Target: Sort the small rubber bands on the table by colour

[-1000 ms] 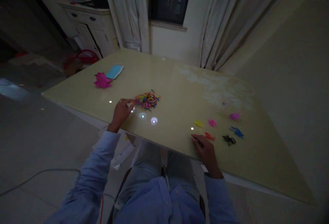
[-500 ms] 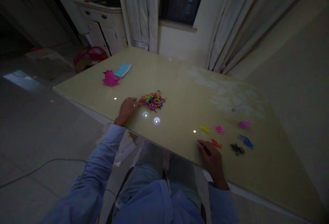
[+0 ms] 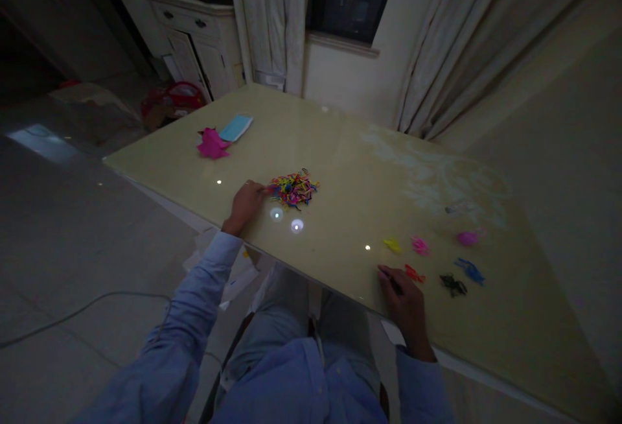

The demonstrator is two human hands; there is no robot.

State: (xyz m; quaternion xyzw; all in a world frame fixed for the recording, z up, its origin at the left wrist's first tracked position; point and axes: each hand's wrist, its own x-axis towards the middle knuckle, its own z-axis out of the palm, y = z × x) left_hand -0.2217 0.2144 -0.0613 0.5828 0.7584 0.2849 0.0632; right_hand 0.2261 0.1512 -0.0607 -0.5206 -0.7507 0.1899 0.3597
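Note:
A mixed pile of colourful rubber bands (image 3: 295,190) lies near the middle of the table. At its left edge, the pressed-together fingertips of my left hand (image 3: 247,205) touch the bands; what they grip is too small to make out. My right hand (image 3: 404,295) rests by the table's front edge with its fingers curled in, and whatever is inside is hidden. Just beyond it sits a small red bunch of bands (image 3: 414,273). Around that lie a yellow bunch (image 3: 391,245), a pink bunch (image 3: 420,246), a black bunch (image 3: 453,285) and a blue bunch (image 3: 470,271).
A magenta crumpled piece (image 3: 212,144) and a blue face mask (image 3: 236,128) lie at the table's far left. A purple-pink item (image 3: 467,238) and a small clear piece (image 3: 455,207) are at the right. The table (image 3: 330,152) has its front edge close to my lap.
The view has shifted, so the table items appear further right. My left hand stays at the pile's left edge with small finger movement. My right hand keeps its place by the red bunch.

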